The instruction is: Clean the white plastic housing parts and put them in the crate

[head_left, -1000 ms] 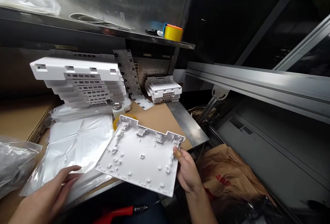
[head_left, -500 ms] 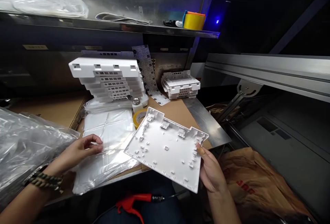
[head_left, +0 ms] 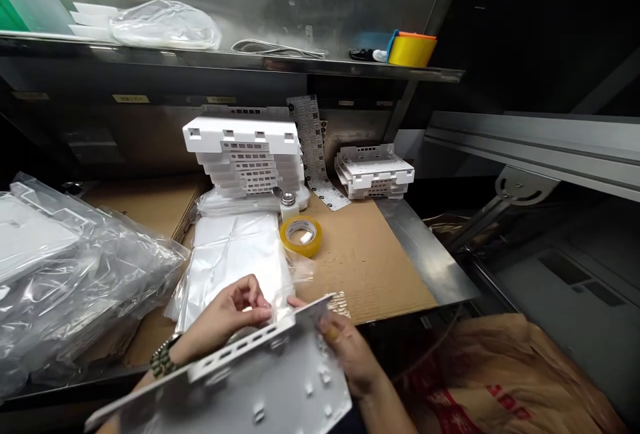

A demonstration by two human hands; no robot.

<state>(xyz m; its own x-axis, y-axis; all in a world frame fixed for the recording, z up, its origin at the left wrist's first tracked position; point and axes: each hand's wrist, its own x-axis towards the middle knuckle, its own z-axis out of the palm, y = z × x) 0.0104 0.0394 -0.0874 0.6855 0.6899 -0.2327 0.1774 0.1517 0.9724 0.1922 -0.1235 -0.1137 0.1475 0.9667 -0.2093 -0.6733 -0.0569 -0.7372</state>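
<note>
A white plastic panel with clips and a slotted edge is tilted low in front of me. My right hand grips its right end. Above the slotted edge, my left hand has its thumb and fingertips pressed together by the clear plastic bags; anything between them is too small to name. A roll of yellow tape lies right of the bags on cardboard. Behind the bags rises a stack of white slotted housings, with a small pump bottle at its right foot.
Plastic-wrapped white parts fill the left side. A smaller white stack stands at the back right beside a label strip. A metal shelf crosses above. A brown paper bag sits low at the right.
The panel has moved down and left and turned, so its slotted edge faces up. My left hand has moved right and its fingers have closed. The view has shifted left.
</note>
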